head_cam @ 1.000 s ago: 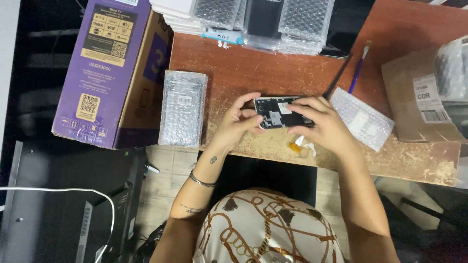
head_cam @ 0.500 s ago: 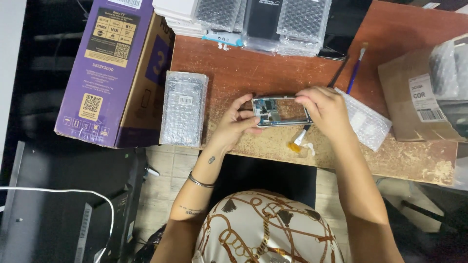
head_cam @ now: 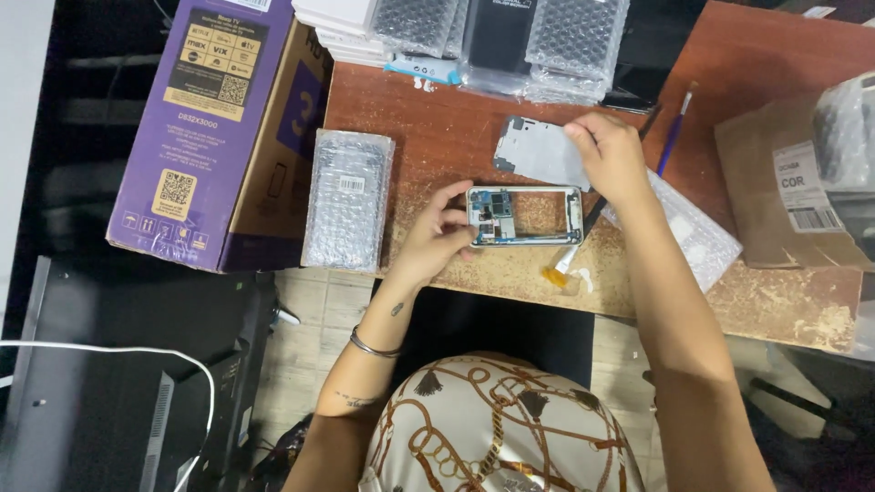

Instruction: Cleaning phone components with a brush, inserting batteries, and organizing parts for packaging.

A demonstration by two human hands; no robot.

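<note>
My left hand (head_cam: 436, 235) grips the left end of an opened phone frame (head_cam: 526, 217) that lies on the brown wooden table (head_cam: 437, 109); its circuit board shows at the left, and the rest of the frame is hollow. My right hand (head_cam: 609, 155) holds a thin grey metal plate (head_cam: 540, 153) lifted above and behind the frame. A small yellow-tipped tool (head_cam: 558, 269) lies just in front of the frame, near the table's front edge.
A bubble-wrapped flat pack (head_cam: 349, 199) lies left of the frame. A purple cardboard box (head_cam: 214, 118) stands at the table's left end. Several bubble-wrapped packs (head_cam: 510, 36) line the back. A blue pen (head_cam: 674, 132), another wrapped pack (head_cam: 697, 239) and a brown carton (head_cam: 784, 191) are at the right.
The phone was held whole in both hands; now my right hand has lifted the grey plate away up and to the right, leaving the open frame in my left hand.
</note>
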